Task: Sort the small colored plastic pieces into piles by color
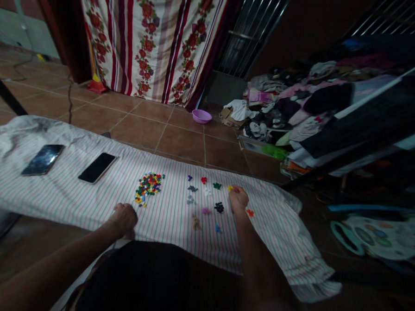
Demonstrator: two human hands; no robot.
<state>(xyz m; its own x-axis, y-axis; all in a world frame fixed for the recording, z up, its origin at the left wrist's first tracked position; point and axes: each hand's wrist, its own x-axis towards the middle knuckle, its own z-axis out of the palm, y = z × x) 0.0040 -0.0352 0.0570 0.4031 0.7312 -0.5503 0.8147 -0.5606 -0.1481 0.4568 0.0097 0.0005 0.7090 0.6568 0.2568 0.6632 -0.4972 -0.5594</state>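
Observation:
My right hand (239, 198) is closed in a pinch at a small group of yellow pieces (230, 188); what sits between its fingertips is too small to make out. My left hand (124, 218) rests in a loose fist by the near edge of the striped cloth (169, 218), its palm hidden. Just beyond it lies a mixed heap of small colored pieces (149, 185), perhaps beads. Single-color clusters spread between the hands, among them red (204, 180), green (217, 186), black (219, 207), pink (205, 211), tan (195, 221) and blue (218, 228). Orange pieces (250, 213) lie right of my right wrist.
Two dark-screened devices, a tablet-like one (43, 160) and a phone (97, 168), lie on the cloth's left part. Beyond are a tiled floor (180, 142), a purple basin (201, 116) and a floral curtain (158, 41). Clothes (301, 100) are piled at the right.

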